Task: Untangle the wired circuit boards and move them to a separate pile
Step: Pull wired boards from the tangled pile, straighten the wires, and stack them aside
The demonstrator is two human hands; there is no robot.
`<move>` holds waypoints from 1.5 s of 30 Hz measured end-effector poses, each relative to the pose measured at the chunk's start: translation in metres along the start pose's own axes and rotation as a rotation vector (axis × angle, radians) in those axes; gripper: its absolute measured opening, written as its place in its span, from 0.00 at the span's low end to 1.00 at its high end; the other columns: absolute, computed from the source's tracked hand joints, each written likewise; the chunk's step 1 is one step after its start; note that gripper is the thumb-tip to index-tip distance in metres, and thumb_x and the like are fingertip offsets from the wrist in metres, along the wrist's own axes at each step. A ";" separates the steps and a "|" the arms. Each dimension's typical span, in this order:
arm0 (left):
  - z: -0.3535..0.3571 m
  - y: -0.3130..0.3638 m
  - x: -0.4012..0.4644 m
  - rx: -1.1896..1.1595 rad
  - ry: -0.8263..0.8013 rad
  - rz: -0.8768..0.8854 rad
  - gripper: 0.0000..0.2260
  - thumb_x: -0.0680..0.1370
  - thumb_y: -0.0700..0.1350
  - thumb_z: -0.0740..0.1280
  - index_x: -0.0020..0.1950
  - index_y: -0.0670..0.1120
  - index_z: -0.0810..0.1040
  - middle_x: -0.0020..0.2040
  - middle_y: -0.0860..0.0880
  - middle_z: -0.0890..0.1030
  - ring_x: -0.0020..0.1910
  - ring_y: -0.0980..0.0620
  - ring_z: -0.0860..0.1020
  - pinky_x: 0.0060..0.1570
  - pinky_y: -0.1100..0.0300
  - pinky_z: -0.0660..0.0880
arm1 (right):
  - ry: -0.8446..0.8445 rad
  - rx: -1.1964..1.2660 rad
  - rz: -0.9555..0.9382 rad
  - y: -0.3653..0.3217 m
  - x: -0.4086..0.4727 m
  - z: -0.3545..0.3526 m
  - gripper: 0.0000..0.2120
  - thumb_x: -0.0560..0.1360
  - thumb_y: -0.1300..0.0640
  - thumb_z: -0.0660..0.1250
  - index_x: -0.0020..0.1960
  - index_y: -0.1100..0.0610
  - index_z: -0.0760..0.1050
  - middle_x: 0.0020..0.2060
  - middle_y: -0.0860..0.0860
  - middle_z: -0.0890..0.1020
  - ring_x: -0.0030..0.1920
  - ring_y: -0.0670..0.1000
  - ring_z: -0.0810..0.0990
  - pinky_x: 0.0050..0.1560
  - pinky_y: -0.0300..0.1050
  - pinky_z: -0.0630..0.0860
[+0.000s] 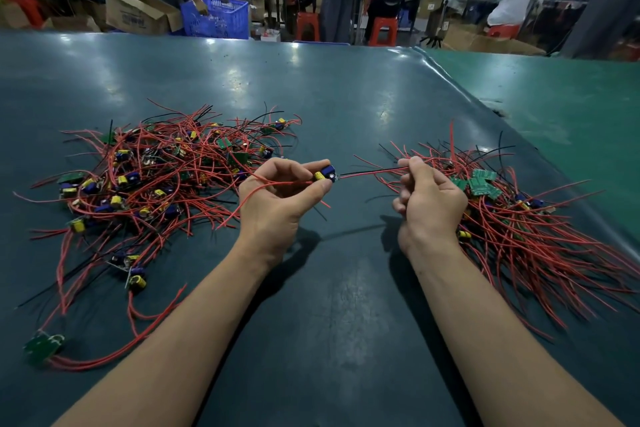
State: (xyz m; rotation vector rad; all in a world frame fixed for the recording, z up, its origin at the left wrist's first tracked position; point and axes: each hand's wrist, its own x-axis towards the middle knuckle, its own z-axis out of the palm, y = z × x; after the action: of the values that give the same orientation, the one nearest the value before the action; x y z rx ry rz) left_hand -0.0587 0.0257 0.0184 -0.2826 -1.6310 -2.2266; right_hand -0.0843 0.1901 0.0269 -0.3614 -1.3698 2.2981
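Both hands hold one wired board above the mat.
Left hand [277, 191] pinches a small circuit board [325, 174]; right hand [427, 199] grips its thin red and black leads [374, 170]. Tangled pile [145, 177] lies left of the left hand, sorted pile [526, 218] beside the right, on a smooth glossy mat [329, 97].

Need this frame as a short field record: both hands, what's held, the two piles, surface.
left hand: left hand pinches a small circuit board between thumb and fingers
right hand: right hand grips the board's red and black wires, stretched between the hands
source pile: tangled pile of boards and red wires, to the person's left
sorted pile: separate pile to the right, wires lying roughly parallel
surface: dark green table mat
stray board: lone board near the left edge, red wires attached
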 end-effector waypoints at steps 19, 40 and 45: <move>-0.003 0.007 0.002 -0.156 -0.105 -0.460 0.17 0.72 0.56 0.66 0.45 0.43 0.82 0.26 0.49 0.69 0.20 0.58 0.61 0.21 0.68 0.58 | -0.542 -0.260 0.222 0.011 -0.028 0.008 0.13 0.79 0.51 0.65 0.44 0.58 0.83 0.25 0.49 0.75 0.19 0.44 0.66 0.19 0.32 0.62; -0.002 0.001 -0.005 0.073 -0.368 -0.463 0.11 0.71 0.45 0.65 0.29 0.44 0.80 0.22 0.49 0.64 0.21 0.53 0.59 0.24 0.66 0.58 | -0.526 -0.165 0.168 0.010 -0.024 0.006 0.12 0.79 0.57 0.66 0.38 0.58 0.83 0.18 0.47 0.59 0.19 0.45 0.53 0.22 0.33 0.53; -0.005 -0.002 -0.002 -0.029 -0.422 -0.460 0.09 0.61 0.47 0.68 0.27 0.40 0.78 0.21 0.47 0.67 0.21 0.53 0.60 0.24 0.67 0.59 | -0.348 -0.048 0.094 0.006 -0.009 0.004 0.13 0.80 0.60 0.64 0.38 0.63 0.75 0.19 0.44 0.71 0.17 0.42 0.57 0.20 0.33 0.55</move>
State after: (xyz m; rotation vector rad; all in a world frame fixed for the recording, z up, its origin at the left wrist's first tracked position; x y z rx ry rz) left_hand -0.0574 0.0217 0.0148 -0.4479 -2.0502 -2.6684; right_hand -0.0792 0.1803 0.0233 -0.0394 -1.6030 2.4945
